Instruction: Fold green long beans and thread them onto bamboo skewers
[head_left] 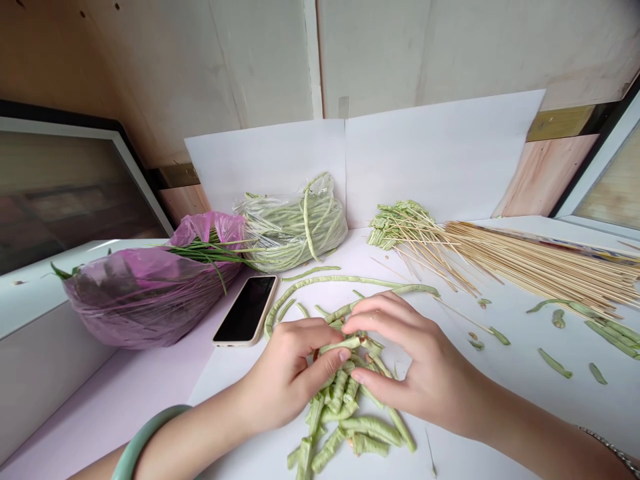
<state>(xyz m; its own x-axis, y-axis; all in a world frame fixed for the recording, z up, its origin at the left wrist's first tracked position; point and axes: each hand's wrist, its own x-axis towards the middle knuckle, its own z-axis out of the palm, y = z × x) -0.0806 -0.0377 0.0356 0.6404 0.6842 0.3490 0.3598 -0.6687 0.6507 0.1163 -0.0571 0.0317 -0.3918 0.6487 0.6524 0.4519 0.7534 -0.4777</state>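
Note:
My left hand (300,370) pinches a short green bean piece (341,344) between thumb and fingers, above a pile of broken bean pieces (340,407). Just to the right, my right hand (410,353) has thumb and fingers spread around the pile's upper side, with nothing gripped between them. One long bean (310,280) curves behind both hands. A thin skewer with a bean piece (500,335) on its end lies right of my right hand.
A black-screened phone (246,310) lies left of the pile. Behind it are a pink bag of greens (150,293) and a clear bag of long beans (295,227). Skewered beans (400,223) and bare wooden skewers (540,267) lie back right, with loose bean pieces (555,363) nearer.

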